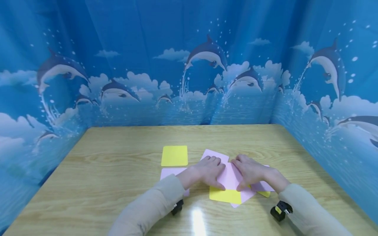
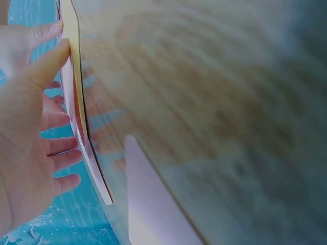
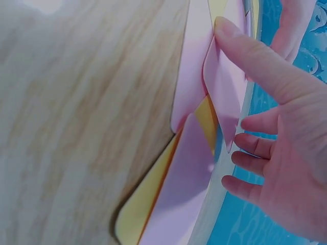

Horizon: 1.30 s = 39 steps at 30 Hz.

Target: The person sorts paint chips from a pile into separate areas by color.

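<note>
Your L hand [image 1: 208, 172] & R hand [image 1: 250, 170], thumbs apart from fingers, touched overlapping pink cards [image 1: 227, 178] & yellow card [image 1: 225, 195].

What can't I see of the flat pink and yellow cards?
Head view: the leftmost flat pink card, partly behind the left beige cloth sleeve.
Head view: card count in the overlapping pile; upper ones hide others.
Left wrist view: the nearest pink card, cut by the bottom edge.
Right wrist view: most of the lowest yellow card, under a pink one.

The left hand [image 1: 208, 172] partly hides the farthest pink card [image 1: 217, 155].
</note>
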Motion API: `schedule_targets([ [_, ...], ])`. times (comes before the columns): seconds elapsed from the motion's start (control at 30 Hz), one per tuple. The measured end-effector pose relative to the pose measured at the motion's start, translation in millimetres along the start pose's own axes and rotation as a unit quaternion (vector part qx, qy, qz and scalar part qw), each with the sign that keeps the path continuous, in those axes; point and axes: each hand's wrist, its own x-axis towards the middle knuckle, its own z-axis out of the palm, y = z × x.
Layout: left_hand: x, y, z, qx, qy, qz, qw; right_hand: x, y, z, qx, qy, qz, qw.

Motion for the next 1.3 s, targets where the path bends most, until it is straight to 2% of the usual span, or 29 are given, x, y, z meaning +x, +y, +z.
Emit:
schedule_targets([
  [0.23, -0.6, 0.0, 0.3, -0.001, 0.009, 0.002, 1.0000, 3, -1, 0, -0.001, -0.013, 0.024, 1.000],
  [0.43, -2.2, 0.5, 1.1, 0.002, 0.011, 0.002, 0.9999, 2, -5, 1, -0.006, -0.012, 0.012, 1.000],
  [0.63, -3.0, 1.1, -0.2, 0.004, 0.007, -0.002, 1.0000, 0, -9, -3, -0.036, -0.019, 0.018, 0.999],
  [0.83, -1.2, 2.2, -1.5, -0.003, -0.002, -0.006, 1.0000, -2, -14, -6, -0.034, -0.023, 0.017, 0.999],
  [1.1, -1.3, 1.3, -4.2, 0.007, -0.002, -0.014, 0.9999, -4, -13, -8, 0.001, 0.000, -0.001, 1.000],
  [1.3, -5.8, -4.6, -14.0, 0.031, 0.014, -0.013, 0.9993, -3, -12, -13, -0.004, 0.028, -0.035, 0.999],
])
